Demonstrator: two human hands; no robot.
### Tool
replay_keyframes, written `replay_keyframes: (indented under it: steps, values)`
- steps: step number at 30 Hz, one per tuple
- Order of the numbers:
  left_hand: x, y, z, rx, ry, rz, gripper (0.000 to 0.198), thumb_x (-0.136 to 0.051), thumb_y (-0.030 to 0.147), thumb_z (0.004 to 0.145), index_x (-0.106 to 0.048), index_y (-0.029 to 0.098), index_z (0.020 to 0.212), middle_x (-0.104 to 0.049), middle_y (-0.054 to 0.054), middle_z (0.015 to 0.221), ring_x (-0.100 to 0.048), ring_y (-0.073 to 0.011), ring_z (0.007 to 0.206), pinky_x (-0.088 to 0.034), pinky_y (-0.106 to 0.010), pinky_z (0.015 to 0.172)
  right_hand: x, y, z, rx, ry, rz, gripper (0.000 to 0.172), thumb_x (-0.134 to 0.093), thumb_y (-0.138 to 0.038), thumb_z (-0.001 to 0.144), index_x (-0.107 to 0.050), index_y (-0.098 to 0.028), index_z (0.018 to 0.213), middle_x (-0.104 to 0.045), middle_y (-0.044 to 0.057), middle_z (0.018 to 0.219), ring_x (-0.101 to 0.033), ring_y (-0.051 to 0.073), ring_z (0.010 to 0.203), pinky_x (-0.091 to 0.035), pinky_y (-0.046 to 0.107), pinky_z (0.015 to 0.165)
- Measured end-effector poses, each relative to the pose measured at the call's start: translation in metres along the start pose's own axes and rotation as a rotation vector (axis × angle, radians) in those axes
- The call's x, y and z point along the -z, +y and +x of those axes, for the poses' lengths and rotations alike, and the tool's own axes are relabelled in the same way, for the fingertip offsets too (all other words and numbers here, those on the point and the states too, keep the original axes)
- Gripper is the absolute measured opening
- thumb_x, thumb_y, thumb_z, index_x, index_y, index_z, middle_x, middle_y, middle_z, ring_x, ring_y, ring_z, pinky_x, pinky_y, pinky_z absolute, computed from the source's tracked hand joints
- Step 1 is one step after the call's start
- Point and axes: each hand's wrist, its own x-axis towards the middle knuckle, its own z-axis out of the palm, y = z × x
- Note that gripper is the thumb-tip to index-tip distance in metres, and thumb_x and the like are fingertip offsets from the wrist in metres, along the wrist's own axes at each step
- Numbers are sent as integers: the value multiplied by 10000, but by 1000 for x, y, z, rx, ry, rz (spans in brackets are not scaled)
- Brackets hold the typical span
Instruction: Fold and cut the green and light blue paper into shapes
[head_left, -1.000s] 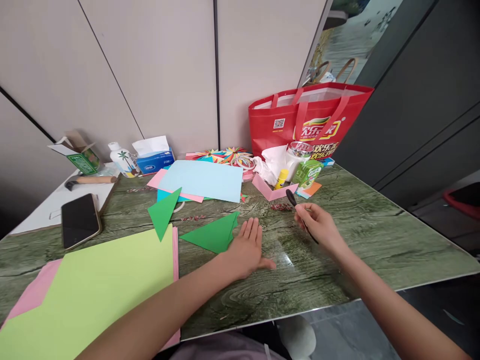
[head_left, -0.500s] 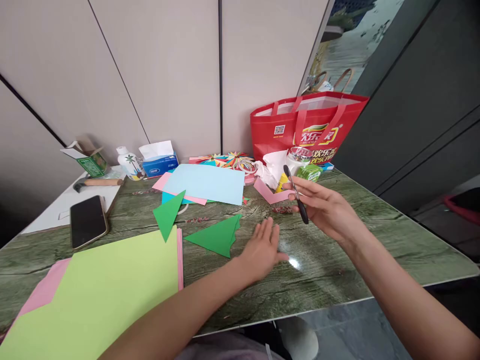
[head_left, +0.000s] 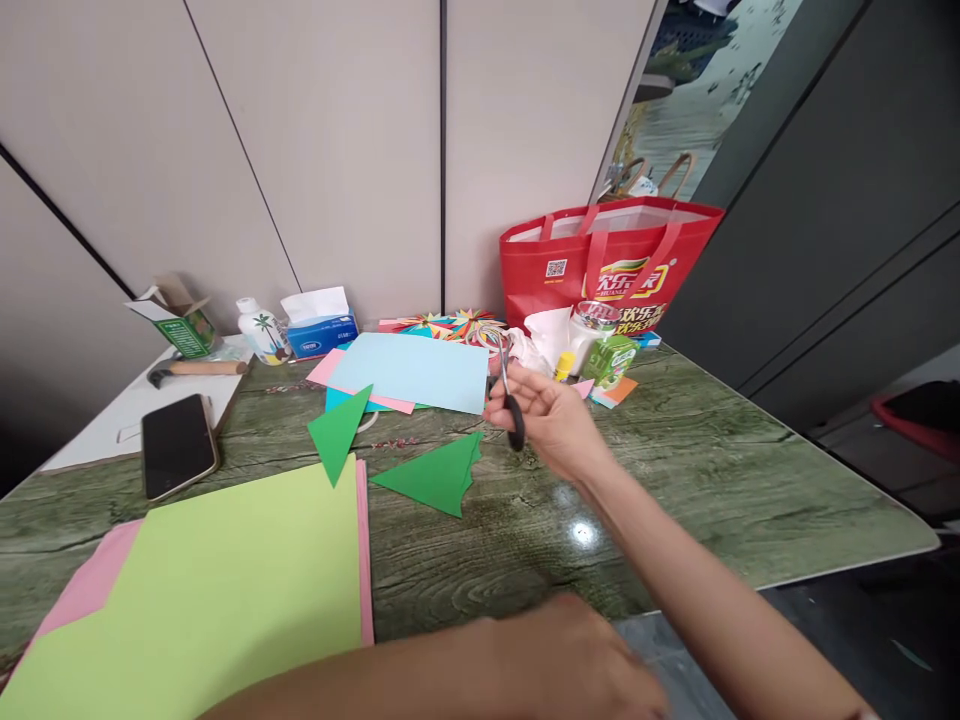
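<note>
My right hand (head_left: 551, 415) is closed around black-handled scissors (head_left: 515, 422), held above the table near the right edge of a light blue sheet (head_left: 420, 368). Smeared by motion, my left hand (head_left: 585, 655) is low at the table's front edge; its fingers cannot be made out. Between the arms and the back pile lie a folded green paper piece with a jagged edge (head_left: 439, 475) and a green paper triangle (head_left: 337, 432). A stack topped by a yellow-green sheet (head_left: 225, 570) covers the front left, with pink paper showing beneath.
Along the back stand a red shopping bag (head_left: 555, 290), a green carton (head_left: 609, 360), a glue stick (head_left: 564, 366), a tissue box (head_left: 321, 335) and a white bottle (head_left: 261, 332). At left are a hammer (head_left: 202, 368) and a phone (head_left: 178, 447).
My right hand has moved left with the scissors. My left hand has swept from the tabletop down toward the front edge. A small green scrap now shows on the floor at right.
</note>
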Motion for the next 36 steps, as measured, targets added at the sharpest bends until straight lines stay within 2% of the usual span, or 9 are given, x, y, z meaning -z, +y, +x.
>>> replay_keyframes:
  steps: [3,5,7,10,14,21,28,31,36]
  values:
    - [47,-15,-47,336,179,70,195,-502,276,877,-671,189,831,-723,0,767,-659,-122,697,-470,-188,653,-11,25,3,36,70,-108,543,-799,-263,555,-609,-179,1056,-578,-22,734,-575,129,697,-494,281,676]
    - [72,-31,-78,703,288,227,156,-522,265,860,-669,220,830,-715,2,812,-658,-147,751,-471,-221,696,-15,36,6,47,108,-121,498,-778,-320,595,-624,-187,1050,-568,-21,742,-559,133,721,-473,262,666]
    - [88,-49,-104,873,360,314,169,-523,202,841,-644,168,954,-671,-106,1018,-628,-242,922,-464,-332,782,-18,45,10,37,141,-62,435,-717,-411,667,-630,-203,1038,-570,-14,776,-556,137,737,-467,260,669]
    - [98,-71,-126,1018,412,381,449,-630,201,752,-522,135,1183,-528,-200,1254,-483,-341,1156,-395,-453,898,-23,60,14,-71,88,118,478,-593,-545,747,-561,-238,1112,-594,-3,780,-596,159,724,-497,312,687]
    - [102,-81,-131,1079,406,381,620,-714,240,674,-476,115,1233,-553,-204,1210,-473,-356,1154,-376,-453,915,-20,78,16,-285,9,394,556,-568,-632,719,-531,-228,1099,-610,8,717,-626,175,666,-528,369,679]
    - [103,-84,-129,1094,459,301,622,-741,186,628,-503,136,1200,-608,-144,1050,-514,-343,1056,-391,-427,847,-6,82,19,-184,140,321,396,-773,-418,570,-592,-239,873,-620,-11,797,-617,171,817,-494,373,817]
    - [102,-88,-132,1083,633,91,424,-775,208,531,-612,169,921,-588,-53,805,-547,-270,815,-387,-317,646,-5,100,18,-93,372,-10,270,-807,-291,506,-597,-167,623,-530,-43,576,-456,102,531,-403,243,525]
    - [104,-88,-132,1028,742,-50,169,-696,268,614,-578,186,702,-546,-10,678,-521,-209,682,-357,-282,583,-4,103,18,-78,416,-82,284,-766,-365,575,-630,-163,720,-571,-8,655,-505,138,630,-422,260,578]
    - [109,-85,-135,942,966,-299,255,-513,435,772,-478,202,675,-441,41,564,-422,-130,517,-296,-231,487,-9,99,17,-102,386,-79,524,-729,-429,620,-584,-181,1059,-633,67,947,-582,192,851,-478,322,719]
